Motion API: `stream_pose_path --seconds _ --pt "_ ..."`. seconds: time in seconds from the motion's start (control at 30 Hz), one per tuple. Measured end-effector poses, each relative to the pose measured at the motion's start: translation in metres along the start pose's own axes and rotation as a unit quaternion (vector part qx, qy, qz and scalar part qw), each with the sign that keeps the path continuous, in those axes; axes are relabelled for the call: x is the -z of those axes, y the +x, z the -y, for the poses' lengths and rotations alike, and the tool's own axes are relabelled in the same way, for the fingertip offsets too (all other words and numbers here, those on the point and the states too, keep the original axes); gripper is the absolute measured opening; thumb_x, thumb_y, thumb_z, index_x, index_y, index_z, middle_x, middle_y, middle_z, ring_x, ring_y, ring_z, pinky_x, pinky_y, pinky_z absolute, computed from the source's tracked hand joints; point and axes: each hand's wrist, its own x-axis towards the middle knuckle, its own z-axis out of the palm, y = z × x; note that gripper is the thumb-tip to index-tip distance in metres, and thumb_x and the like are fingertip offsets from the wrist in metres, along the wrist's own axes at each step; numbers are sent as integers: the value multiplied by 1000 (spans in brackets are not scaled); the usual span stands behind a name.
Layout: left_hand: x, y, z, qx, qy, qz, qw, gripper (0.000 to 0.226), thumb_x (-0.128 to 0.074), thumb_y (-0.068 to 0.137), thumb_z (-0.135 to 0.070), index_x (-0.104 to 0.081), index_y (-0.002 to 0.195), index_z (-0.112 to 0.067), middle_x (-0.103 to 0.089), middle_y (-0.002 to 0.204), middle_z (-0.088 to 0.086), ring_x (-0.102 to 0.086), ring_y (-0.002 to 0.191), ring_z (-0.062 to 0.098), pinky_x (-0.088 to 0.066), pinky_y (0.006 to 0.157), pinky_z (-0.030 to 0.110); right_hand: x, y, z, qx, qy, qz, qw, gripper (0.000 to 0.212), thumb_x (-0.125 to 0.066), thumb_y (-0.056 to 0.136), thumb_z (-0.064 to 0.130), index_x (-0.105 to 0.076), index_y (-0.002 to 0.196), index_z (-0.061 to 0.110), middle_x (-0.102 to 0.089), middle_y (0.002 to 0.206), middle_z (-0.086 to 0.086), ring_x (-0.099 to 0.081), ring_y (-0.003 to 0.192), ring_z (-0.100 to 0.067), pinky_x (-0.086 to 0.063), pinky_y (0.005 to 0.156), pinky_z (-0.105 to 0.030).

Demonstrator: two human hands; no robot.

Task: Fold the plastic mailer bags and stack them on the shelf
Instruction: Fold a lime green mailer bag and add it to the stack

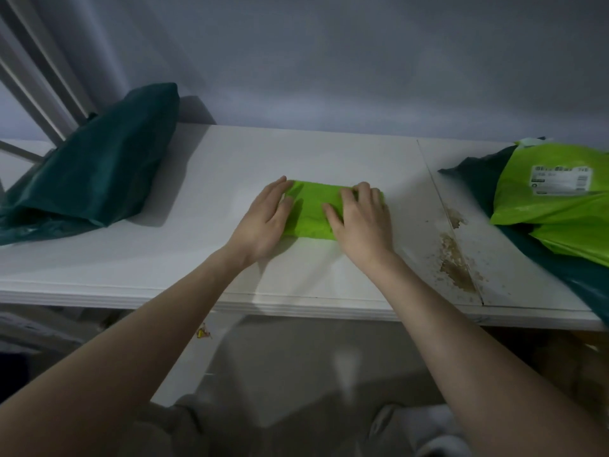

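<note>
Hands press folded lime mailer [311, 211] onto shelf [197, 258]; left hand [265, 222] and right hand [362, 222] fingers flat, spread.

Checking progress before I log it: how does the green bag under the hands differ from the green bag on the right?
The bag under the hands is folded into a small flat rectangle; the bag on the right lies spread and crumpled. The right one shows a printed label; the folded one shows none. Both hands press the folded one; the other lies untouched on dark bags. Both are bright green plastic.
</note>
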Motion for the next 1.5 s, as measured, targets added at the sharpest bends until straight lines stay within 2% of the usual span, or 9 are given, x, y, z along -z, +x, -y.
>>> stream_pose_path --seconds 0.17,0.33,0.43,0.67,0.83,0.97,1.2,1.4,1.5 --pt "11 -1 1 -46 81 -52 994 38 -38 96 -12 -48 132 -10 -48 136 6 -42 126 20 -25 102 17 19 -2 27 45 40 -50 997 42 -34 84 31 -67 83 4 -60 88 -16 -57 84 -35 -46 68 -38" --pt "22 -10 8 -62 159 -40 984 52 -31 82 -23 -49 129 -12 -53 127 6 -47 117 26 -39 98 42 18 -33 38 135 -12 114 984 46 -40 93 34 -46 134 14 -44 129 -9 -39 117 -30 -35 92 -40" --pt "24 -19 7 -99 242 -31 965 63 -20 77 -29 -51 128 -10 -55 123 8 -50 109 31 -44 87 44 17 -40 36 150 -41 137 978 54 -38 95 37 -29 144 18 -33 142 -5 -30 127 -28 -30 98 -39" --pt "1 -37 9 -115 359 26 926 60 -24 83 -35 -47 135 -15 -56 128 3 -54 112 28 -44 85 38 12 -30 31 128 -53 143 980 54 -43 93 36 -32 143 20 -36 143 -4 -32 127 -29 -32 100 -41" --pt "-12 -41 2 -75 381 39 921 79 -5 77 -45 -33 144 -15 -50 135 -1 -45 123 23 -36 96 37 9 -29 36 115 -41 119 985 47 -45 93 34 -43 137 16 -41 139 -7 -37 124 -31 -34 96 -42" --pt "-14 -39 -2 -72 400 31 913 78 -2 77 -43 -30 146 -16 -52 129 0 -47 117 25 -36 93 38 11 -30 38 100 -25 114 988 53 -27 87 35 -52 128 11 -52 128 -9 -48 113 -33 -42 90 -43" --pt "-18 -33 -2 -112 435 -34 893 55 -31 81 -36 -59 123 -14 -68 94 3 -63 88 28 -48 78 40 10 -31 31 99 30 117 988 72 -11 80 35 -49 131 0 -52 131 -11 -46 119 -31 -39 101 -40" --pt "-20 -34 -4 -95 449 -42 888 54 -35 78 -40 -63 117 -15 -66 93 10 -64 89 28 -50 77 43 19 -32 24 102 29 149 983 49 -35 96 24 -38 137 -2 -39 142 -13 -34 130 -29 -24 109 -33" --pt "-20 -32 -7 -97 443 -60 889 51 -34 79 -38 -66 110 -15 -65 96 12 -63 93 28 -50 78 44 20 -35 17 86 2 123 989 51 -33 89 30 -51 126 -1 -50 129 -15 -46 117 -33 -39 97 -40"
